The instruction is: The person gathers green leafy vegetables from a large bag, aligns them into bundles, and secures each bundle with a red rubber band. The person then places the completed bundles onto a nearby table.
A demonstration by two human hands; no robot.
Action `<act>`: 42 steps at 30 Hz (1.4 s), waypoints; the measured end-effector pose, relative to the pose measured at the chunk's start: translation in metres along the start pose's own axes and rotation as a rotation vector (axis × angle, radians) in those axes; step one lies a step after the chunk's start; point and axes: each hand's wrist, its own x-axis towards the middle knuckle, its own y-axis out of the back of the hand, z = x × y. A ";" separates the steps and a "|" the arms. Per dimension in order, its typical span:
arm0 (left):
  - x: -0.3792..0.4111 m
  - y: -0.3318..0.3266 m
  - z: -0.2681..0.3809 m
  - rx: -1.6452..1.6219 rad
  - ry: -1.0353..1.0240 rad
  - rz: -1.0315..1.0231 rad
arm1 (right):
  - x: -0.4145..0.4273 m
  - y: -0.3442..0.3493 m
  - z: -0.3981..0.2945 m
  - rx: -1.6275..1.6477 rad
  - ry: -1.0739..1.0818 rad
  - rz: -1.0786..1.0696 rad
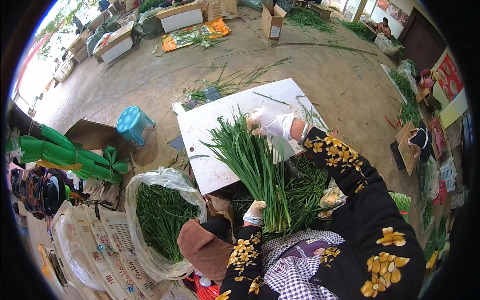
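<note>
A bundle of long green leafy stalks, possibly garlic chives (255, 161), lies slanted across the near edge of a white board (210, 165). My left hand (255, 212), in a pale glove, grips the bundle near its pale lower ends. At the leafy tips is my right hand (268, 122), in a white glove with curled fingers; whether it pinches any leaves is unclear. A knife (293, 167) with a dark handle lies at the board's near edge, its blade partly behind the leaves. More loose green stalks (309, 187) are heaped below the board.
A clear plastic bag (165, 172) full of green stalks stands at the left, beside stacked cream plastic crates (112, 240). A blue stool (135, 123) is beyond them. Loose stalks (225, 84) litter the floor past the board. A person (383, 28) sits far off at the right.
</note>
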 end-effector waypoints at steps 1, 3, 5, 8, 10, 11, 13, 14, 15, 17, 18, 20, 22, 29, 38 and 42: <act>-0.002 -0.008 0.003 0.002 -0.003 0.006 | 0.000 -0.001 -0.001 -0.004 -0.012 0.003; -0.002 0.012 -0.005 0.015 -0.009 0.007 | 0.000 -0.001 -0.006 -0.012 -0.032 0.010; -0.001 0.049 -0.020 0.038 -0.013 0.003 | -0.002 -0.002 -0.012 0.048 -0.031 0.057; 0.000 0.071 -0.032 0.035 -0.028 -0.004 | -0.001 -0.003 -0.024 0.285 -0.200 0.081; 0.000 0.003 -0.005 0.122 -0.021 0.066 | -0.015 -0.010 -0.008 0.629 -0.386 0.219; -0.002 -0.018 0.007 0.089 -0.016 0.049 | -0.015 -0.010 -0.008 0.811 -0.458 0.287; -0.007 -0.019 0.005 -0.018 -0.030 -0.002 | -0.014 0.006 -0.016 0.893 -0.439 0.309; -0.008 -0.011 0.003 -0.074 -0.035 -0.034 | -0.015 0.016 -0.022 0.933 -0.414 0.352; -0.008 -0.003 -0.004 -0.137 -0.052 -0.071 | -0.016 0.028 -0.028 0.973 -0.388 0.397; -0.005 0.006 -0.011 -0.237 -0.063 -0.164 | -0.039 0.070 -0.046 1.079 -0.467 0.426; -0.002 0.005 -0.011 -0.269 -0.060 -0.207 | -0.053 0.077 -0.037 0.999 -0.483 0.401; -0.007 0.000 0.002 -0.244 -0.077 -0.310 | -0.072 0.074 -0.019 0.785 -0.397 0.252; -0.003 -0.042 0.018 -0.168 -0.084 -0.280 | -0.113 0.057 0.012 -0.142 -0.370 0.151; 0.004 -0.042 0.018 -0.265 -0.152 -0.492 | -0.152 -0.005 -0.015 0.282 -0.516 0.015; -0.003 -0.039 0.016 -0.277 -0.163 -0.378 | -0.128 0.000 -0.065 0.589 -0.632 -0.141; -0.003 -0.051 0.023 -0.233 -0.183 -0.279 | -0.129 -0.020 -0.087 0.704 -0.670 -0.310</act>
